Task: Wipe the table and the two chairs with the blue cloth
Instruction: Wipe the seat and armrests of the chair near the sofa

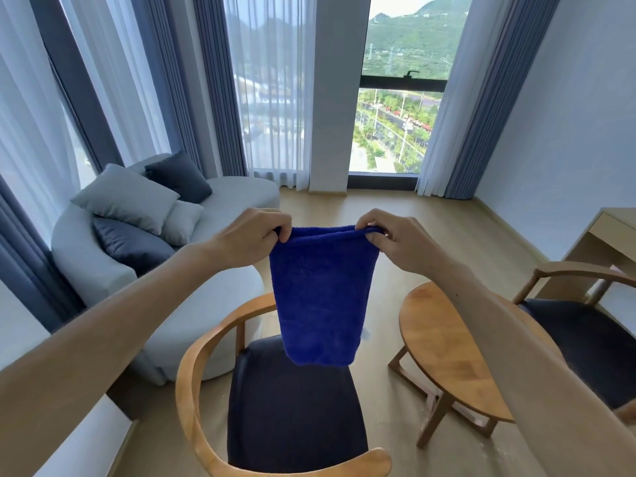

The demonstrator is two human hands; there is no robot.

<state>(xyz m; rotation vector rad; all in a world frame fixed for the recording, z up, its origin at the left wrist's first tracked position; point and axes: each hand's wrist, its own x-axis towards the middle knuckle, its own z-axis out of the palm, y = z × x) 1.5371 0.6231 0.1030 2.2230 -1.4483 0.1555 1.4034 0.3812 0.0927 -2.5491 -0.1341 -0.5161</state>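
Two hands hold up the blue cloth [318, 297]: left hand [254, 235] and right hand [399, 241] each pinch a top corner. It hangs open above the near chair [292, 407], beside the round counter [444, 342], probably to fold it for wiping.

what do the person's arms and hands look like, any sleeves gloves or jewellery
Both forearms are bare as far as the frame shows, with no sleeves in view. The left hand and right hand wear no gloves, and no rings, watch or bracelet show on either.
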